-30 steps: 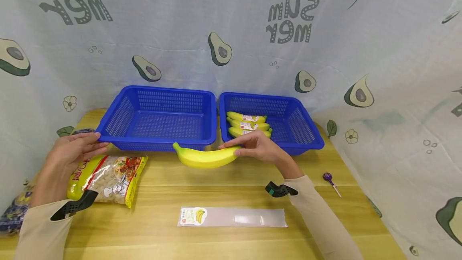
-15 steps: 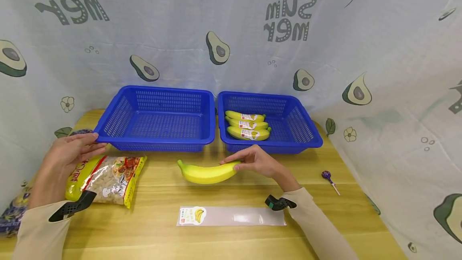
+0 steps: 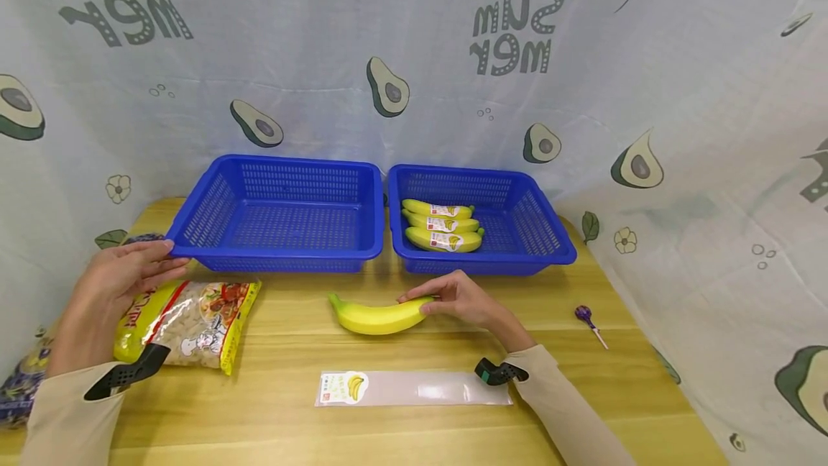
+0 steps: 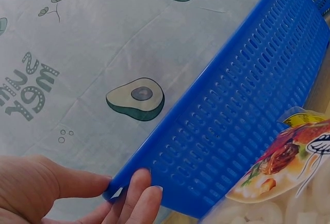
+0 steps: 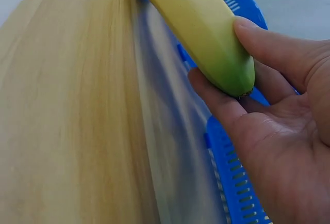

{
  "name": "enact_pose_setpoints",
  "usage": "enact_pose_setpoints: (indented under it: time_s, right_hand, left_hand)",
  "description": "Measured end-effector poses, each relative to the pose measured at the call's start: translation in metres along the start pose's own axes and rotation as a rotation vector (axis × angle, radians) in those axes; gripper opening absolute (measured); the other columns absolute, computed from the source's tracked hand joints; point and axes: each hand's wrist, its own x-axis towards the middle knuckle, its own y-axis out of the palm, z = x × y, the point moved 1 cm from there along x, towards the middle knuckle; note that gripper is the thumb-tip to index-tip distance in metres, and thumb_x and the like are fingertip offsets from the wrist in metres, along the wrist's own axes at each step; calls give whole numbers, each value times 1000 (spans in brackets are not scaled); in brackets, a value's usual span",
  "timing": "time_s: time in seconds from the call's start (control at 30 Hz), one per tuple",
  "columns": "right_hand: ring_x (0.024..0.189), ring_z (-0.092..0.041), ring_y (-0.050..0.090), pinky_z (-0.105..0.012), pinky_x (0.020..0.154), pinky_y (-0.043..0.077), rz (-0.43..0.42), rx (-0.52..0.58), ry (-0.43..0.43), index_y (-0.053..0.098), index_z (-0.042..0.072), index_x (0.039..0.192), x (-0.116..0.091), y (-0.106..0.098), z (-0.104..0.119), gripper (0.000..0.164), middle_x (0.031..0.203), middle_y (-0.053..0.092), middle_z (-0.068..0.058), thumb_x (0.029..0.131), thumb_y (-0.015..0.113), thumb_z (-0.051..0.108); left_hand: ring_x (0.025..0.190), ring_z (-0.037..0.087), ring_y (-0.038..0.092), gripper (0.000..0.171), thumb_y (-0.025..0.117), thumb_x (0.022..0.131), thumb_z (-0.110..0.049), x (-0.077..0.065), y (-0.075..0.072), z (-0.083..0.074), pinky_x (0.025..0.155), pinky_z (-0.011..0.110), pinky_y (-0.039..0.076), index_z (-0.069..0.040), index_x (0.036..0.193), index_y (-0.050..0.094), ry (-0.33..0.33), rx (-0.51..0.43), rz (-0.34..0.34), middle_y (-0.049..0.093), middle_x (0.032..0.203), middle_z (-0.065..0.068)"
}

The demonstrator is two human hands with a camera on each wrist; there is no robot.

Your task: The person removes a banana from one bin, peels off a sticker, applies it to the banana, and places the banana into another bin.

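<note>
My right hand [image 3: 462,302] pinches the tip end of a yellow banana [image 3: 378,318], its green stem pointing left, over the table in front of the baskets. In the right wrist view the thumb and fingers hold the banana [image 5: 206,33] close to its dark tip. At the far left my left hand [image 3: 126,275] grips the near left corner of the left blue basket [image 3: 278,262], thumb on top of the rim and fingers beneath. Inside the right blue basket [image 3: 481,265] lie 3 bananas [image 3: 446,239] with printed labels. A clear plastic sleeve [image 3: 414,388] with a banana label lies flat nearer to me.
A yellow-and-clear food bag [image 3: 194,322] lies under my left forearm, and a dark blue bag [image 3: 29,383] sits at the left edge. Toward the right table edge is a purple lollipop [image 3: 585,316]. A printed curtain [image 3: 310,49] hangs behind the baskets.
My right hand has brought the banana down and toward me, away from the right basket's front edge, and slightly right. My left hand stays on the basket corner.
</note>
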Motion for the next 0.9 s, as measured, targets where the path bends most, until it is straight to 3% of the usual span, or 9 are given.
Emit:
enact_pose_setpoints:
  time_s: [0.17,0.57,0.7,0.73,0.9]
  right_hand:
    - [129,-28,69,-23,94,58,-4,-1,-22,72,-10,130,-1,-1,-7,29,132,72,-26,103,69,-5]
    - [130,-23,69,-27,100,59,-41,8,55,73,-8,130,-5,-1,-10,30,132,73,-23,100,72,-4]
    - [130,-24,68,-27,101,59,-37,-18,62,73,-7,131,-6,-1,-12,31,132,73,-22,100,72,-5]
    - [130,-25,68,-28,101,59,-33,-22,60,73,-8,130,-5,-1,-13,31,133,73,-22,100,72,-5]
    - [131,-34,67,-29,103,58,-16,-46,45,72,-9,131,-5,-2,-14,30,133,72,-23,101,71,-5]
  left_hand:
    - [74,18,81,27,64,109,-13,-1,1,0,71,33,67,-23,86,73,10,-2,4,78,82,0]
    - [75,18,81,25,62,110,-14,-3,4,1,71,32,66,-22,89,74,33,6,13,78,83,0]
    - [78,18,81,7,60,111,-17,-1,5,3,73,32,66,-12,113,63,20,-4,24,78,86,0]
    - [79,18,81,19,59,112,-19,-1,6,4,75,32,66,-10,128,59,12,-12,31,78,87,0]
    - [84,23,81,41,60,111,-24,-4,12,8,81,34,66,-13,146,42,-55,-190,80,76,91,4]
